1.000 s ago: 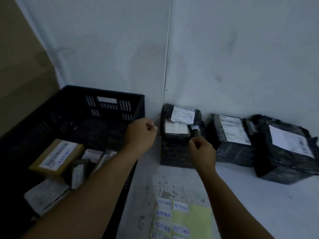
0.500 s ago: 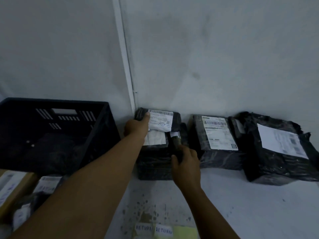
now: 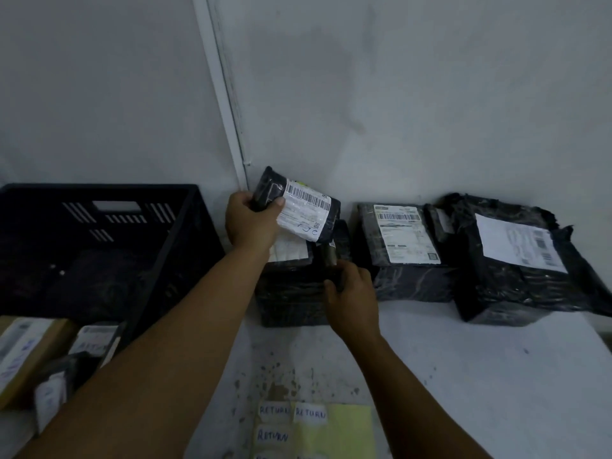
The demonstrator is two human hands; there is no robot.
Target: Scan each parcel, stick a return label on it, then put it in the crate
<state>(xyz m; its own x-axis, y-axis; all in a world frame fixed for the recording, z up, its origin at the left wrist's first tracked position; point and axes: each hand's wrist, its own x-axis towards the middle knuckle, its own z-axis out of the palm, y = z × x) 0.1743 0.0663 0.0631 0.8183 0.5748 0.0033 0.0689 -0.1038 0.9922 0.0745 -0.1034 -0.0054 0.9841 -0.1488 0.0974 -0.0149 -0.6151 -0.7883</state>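
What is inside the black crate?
The black crate holds a brown box and several labelled parcels at its near end. Its far floor looks bare but dim; the left arm covers part.

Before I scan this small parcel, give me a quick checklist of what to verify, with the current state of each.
1. Small parcel held securely: ok, the left hand grips its dark end, lifted off the stack.
2. Barcode facing up and unobstructed: ok, the white shipping label shows its barcode, with only the thumb at its edge.
3. Scanner ready: cannot tell, the right hand grips a dark object, too dim to identify.
4. Return labels within reach: ok, the RETURN sticker sheet lies near the table edge.
5. Crate has room: ok, its far part looks unfilled.
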